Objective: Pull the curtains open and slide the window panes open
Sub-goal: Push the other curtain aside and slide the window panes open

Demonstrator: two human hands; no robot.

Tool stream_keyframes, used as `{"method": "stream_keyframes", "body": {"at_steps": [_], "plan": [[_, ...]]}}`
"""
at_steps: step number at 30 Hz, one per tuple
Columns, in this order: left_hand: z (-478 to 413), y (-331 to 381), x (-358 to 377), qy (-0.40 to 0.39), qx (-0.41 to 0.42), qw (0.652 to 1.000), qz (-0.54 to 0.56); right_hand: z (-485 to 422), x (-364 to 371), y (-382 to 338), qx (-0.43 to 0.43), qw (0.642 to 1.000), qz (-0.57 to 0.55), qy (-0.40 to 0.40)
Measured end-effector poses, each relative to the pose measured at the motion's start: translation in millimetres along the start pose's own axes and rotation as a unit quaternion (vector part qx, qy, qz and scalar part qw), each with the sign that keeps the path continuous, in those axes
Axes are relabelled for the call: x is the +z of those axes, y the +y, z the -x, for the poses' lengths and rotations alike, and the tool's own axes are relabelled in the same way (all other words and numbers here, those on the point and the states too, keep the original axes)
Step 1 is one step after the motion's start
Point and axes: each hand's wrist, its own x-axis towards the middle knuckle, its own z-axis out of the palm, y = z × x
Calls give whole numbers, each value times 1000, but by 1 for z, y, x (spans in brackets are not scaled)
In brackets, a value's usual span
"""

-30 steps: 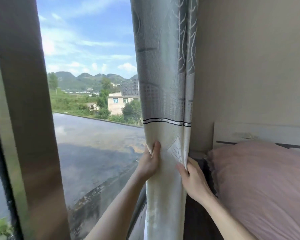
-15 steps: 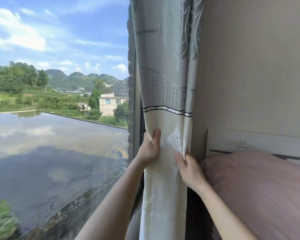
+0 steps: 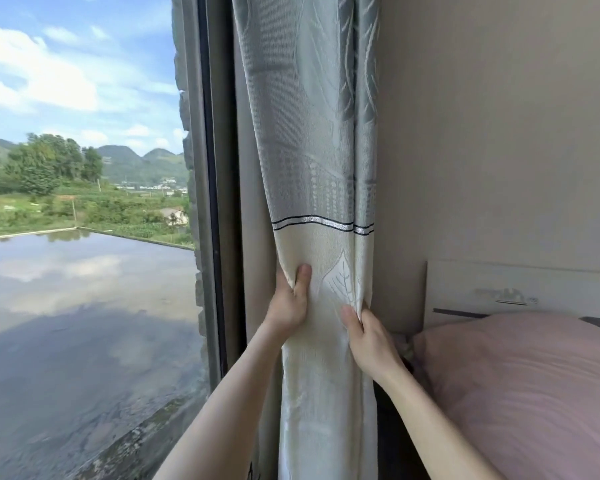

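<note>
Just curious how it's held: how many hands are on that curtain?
2. The left hand grips the curtain at its left edge; the right hand pinches its right edge, slightly lower.

Home bedroom: pink pillow [image 3: 520, 393] against a pale headboard [image 3: 520, 285] in the corner, plain beige wall [image 3: 499, 133], patterned grey-and-cream curtain [image 3: 312, 150] beside a window [image 3: 208, 168] overlooking countryside and hills.

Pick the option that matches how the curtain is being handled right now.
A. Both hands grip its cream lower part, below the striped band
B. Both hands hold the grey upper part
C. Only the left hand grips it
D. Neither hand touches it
A: the left hand and right hand both pinch the curtain in its cream section, under the dark striped band.
</note>
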Motion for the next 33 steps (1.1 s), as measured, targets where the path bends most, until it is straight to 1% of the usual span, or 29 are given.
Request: {"method": "stream_keyframes", "body": {"at_steps": [3,6,14,20,22,25,28,33], "plan": [[-42,-23,20,13,18,1000,1,-46,3,22,1,1000,-14,5],[-84,-47,41,17,20,1000,6,-90,5,43,7,1000,8,17],[-182,-98,89,20,4,1000,2,-196,10,98,14,1000,5,16],[-266,-132,135,9,-7,1000,6,-288,-2,145,-5,1000,-6,-10],[-293,-145,152,24,-19,1000,4,-321,-7,162,-9,1000,-14,-16],[-327,-160,178,34,-29,999,-5,-365,-14,183,-42,999,-9,-15],[-363,-180,204,46,-35,998,-10,-409,-20,210,-28,999,-11,-40],[-410,-207,235,32,-44,998,-14,-464,-24,246,-15,998,-31,-43]]}}
